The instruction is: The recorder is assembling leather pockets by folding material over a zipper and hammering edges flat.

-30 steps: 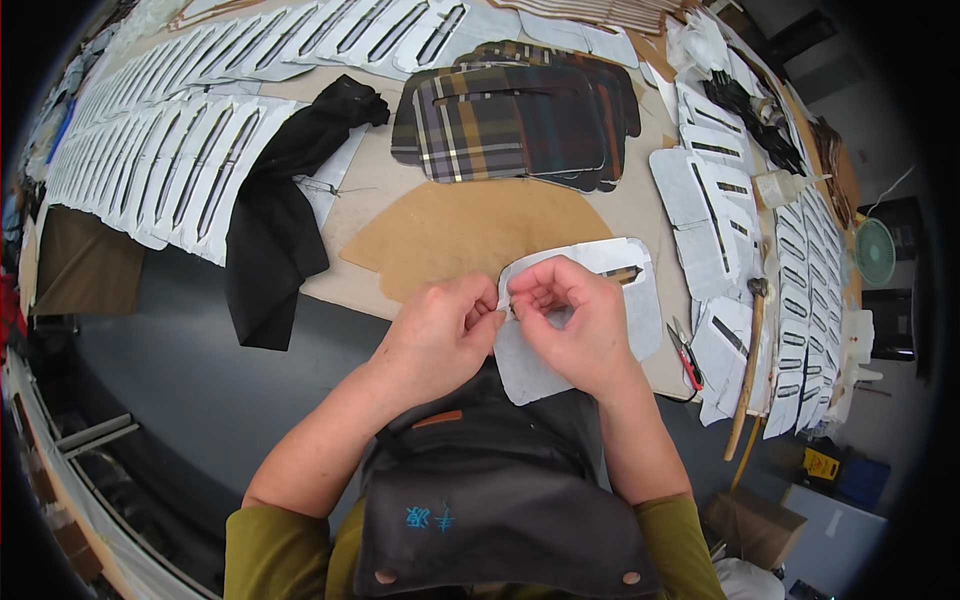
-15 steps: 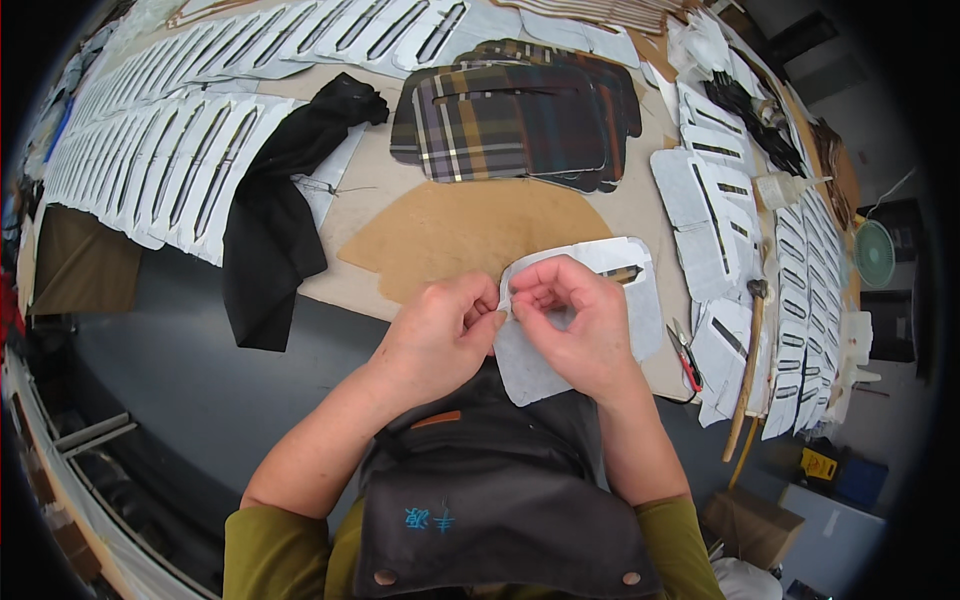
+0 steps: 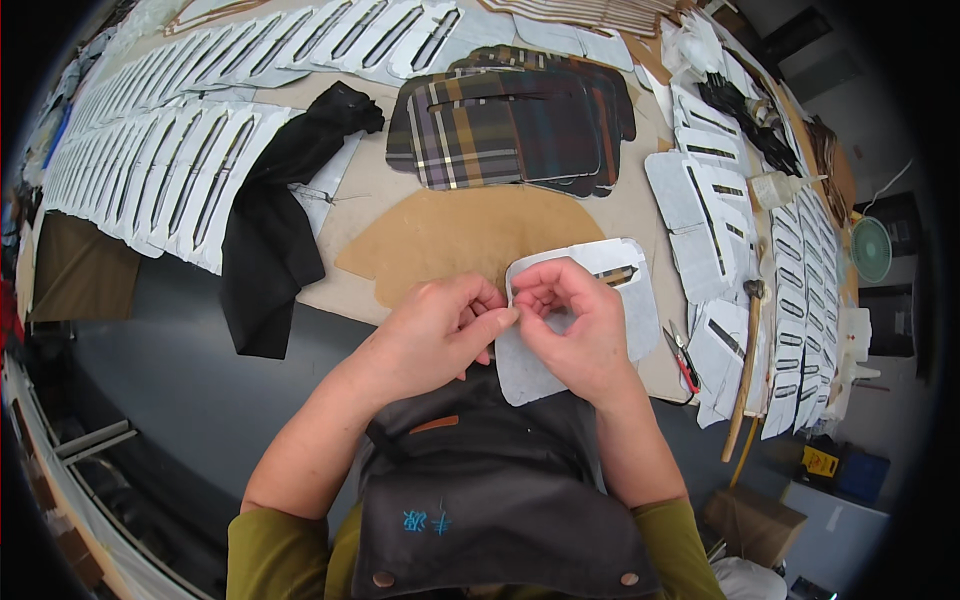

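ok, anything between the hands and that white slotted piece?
Nothing visible. The left hand and right hand both pinch the white piece at its upper left edge. The tan sheet lies beyond it.

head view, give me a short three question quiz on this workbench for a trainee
1. True or false: both hands meet at the left edge of the white cut-out piece.
2. Which lies just behind that piece? A) tan paper pattern B) plaid stack C) black cloth
3. Name the long-handled tool near the table's right front edge.

Key
1. True: fingertips of both pinch there.
2. A
3. A hammer, beside the red-handled snips.
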### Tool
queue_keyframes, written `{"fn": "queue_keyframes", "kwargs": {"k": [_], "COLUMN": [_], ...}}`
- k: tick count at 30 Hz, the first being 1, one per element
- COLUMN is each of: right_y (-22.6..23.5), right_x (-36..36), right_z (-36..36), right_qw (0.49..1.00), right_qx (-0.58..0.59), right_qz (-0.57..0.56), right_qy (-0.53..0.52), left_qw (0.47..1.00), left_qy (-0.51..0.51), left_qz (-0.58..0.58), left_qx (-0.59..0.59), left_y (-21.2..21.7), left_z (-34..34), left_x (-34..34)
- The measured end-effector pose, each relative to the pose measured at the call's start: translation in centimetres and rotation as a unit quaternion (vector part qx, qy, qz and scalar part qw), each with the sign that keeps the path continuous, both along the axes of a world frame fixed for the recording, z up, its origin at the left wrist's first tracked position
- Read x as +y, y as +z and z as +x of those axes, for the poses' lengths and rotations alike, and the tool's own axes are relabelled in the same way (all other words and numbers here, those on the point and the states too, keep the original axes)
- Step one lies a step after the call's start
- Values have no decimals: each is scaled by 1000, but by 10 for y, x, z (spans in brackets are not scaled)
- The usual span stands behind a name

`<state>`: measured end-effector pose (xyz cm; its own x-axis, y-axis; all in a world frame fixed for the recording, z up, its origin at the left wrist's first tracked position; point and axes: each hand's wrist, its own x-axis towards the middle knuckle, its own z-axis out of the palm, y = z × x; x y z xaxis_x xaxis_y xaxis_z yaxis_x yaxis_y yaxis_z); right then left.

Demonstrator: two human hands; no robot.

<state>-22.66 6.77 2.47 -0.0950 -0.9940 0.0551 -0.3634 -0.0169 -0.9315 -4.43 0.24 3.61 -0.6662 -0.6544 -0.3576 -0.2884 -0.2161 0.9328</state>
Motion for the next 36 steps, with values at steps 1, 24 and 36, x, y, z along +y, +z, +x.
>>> {"fn": "queue_keyframes", "kwargs": {"k": [1, 24, 36], "right_y": [0, -12, 1], "right_x": [-1, -2, -12], "right_z": [0, 3, -2], "right_qw": [1000, 995, 968], "right_qx": [0, 93, 225], "right_qz": [-8, -16, -88], "right_qy": [-6, -30, 61], "left_qw": [1000, 847, 856], "left_qy": [0, 74, 57], "left_qz": [-2, -525, -514], "left_qx": [0, -30, -13], "left_y": [0, -36, -38], "left_z": [-1, -1, 3], "left_x": [-1, 7, 3]}}
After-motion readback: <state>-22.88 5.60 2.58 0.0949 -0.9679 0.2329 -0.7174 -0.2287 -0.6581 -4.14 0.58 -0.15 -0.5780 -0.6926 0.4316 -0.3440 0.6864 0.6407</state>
